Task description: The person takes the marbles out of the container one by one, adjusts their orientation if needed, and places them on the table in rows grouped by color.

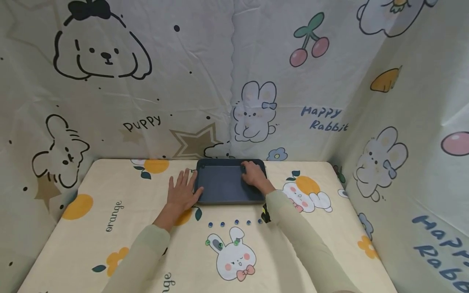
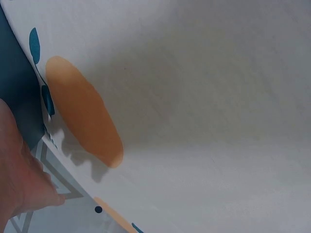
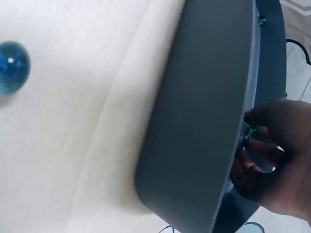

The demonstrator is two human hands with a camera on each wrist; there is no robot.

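Note:
A dark blue-grey rectangular tray (image 1: pixel 220 181) lies at the back of the cloth-covered table. My left hand (image 1: pixel 182 192) is spread out at the tray's left side, thumb over its rim; only part of this hand (image 2: pixel 24 170) shows in the left wrist view. Inside the tray's right part, my right hand (image 1: pixel 253 175) pinches a green glass marble (image 3: pixel 250 132) between thumb and fingers. Another greenish marble (image 3: pixel 262 21) lies in the tray's far end. On the cloth before the tray, several blue marbles (image 1: pixel 236 221) form a row.
Nearer the front, three green marbles (image 1: pixel 220 245) lie around the ears of a printed rabbit (image 1: pixel 234 262). Patterned cloth walls (image 1: pixel 205 93) rise right behind the tray and along both sides. The table cloth (image 1: pixel 139 203) bears printed oranges and flowers.

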